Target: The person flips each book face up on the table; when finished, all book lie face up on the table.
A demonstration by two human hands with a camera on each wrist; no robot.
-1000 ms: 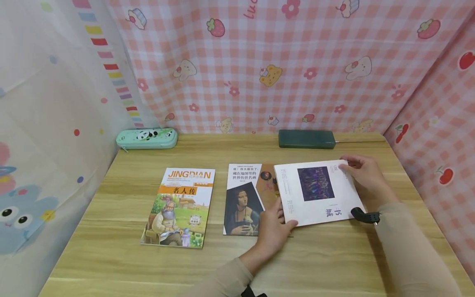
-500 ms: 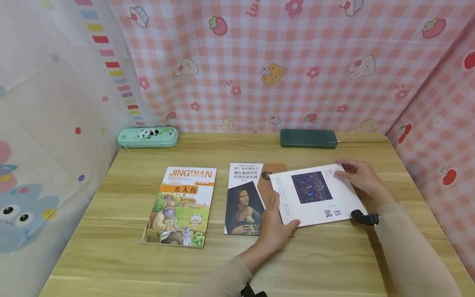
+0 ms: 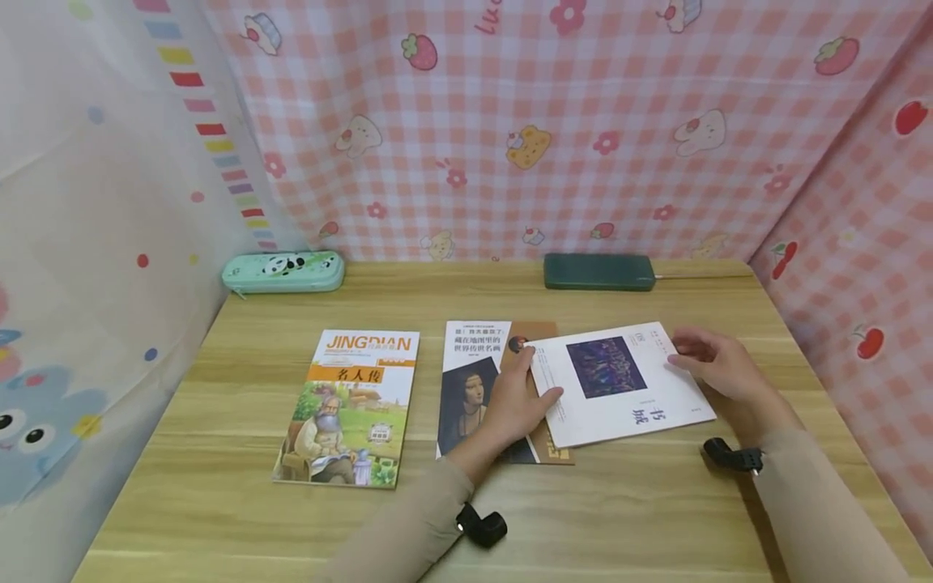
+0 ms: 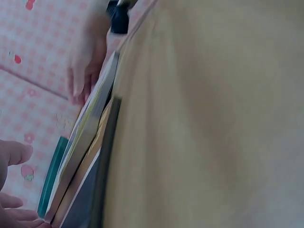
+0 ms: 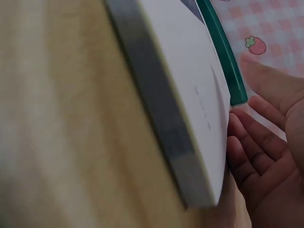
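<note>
A white book (image 3: 605, 385) with a dark square picture lies tilted, its left part over the right side of a book with a portrait cover (image 3: 466, 397). My left hand (image 3: 513, 401) is at the white book's left edge, over the portrait book. In the left wrist view its thumb (image 4: 19, 153) stands off the book and its fingertips are near the edge. By the right edge is my right hand (image 3: 717, 364). The right wrist view shows its fingers (image 5: 251, 147) against the white book's edge, with the thumb raised clear.
A book with an orange title band (image 3: 346, 409) lies to the left. A mint panda pencil case (image 3: 284, 273) sits at the back left, and a dark green case (image 3: 599, 272) at the back right. Checked cloth (image 3: 437, 121) hangs behind the wooden table (image 3: 233, 518).
The white book has turned and slid slightly left, further over the portrait book. My left hand has moved up along its edge. Both hands have loosened, the right one drawing back slightly.
</note>
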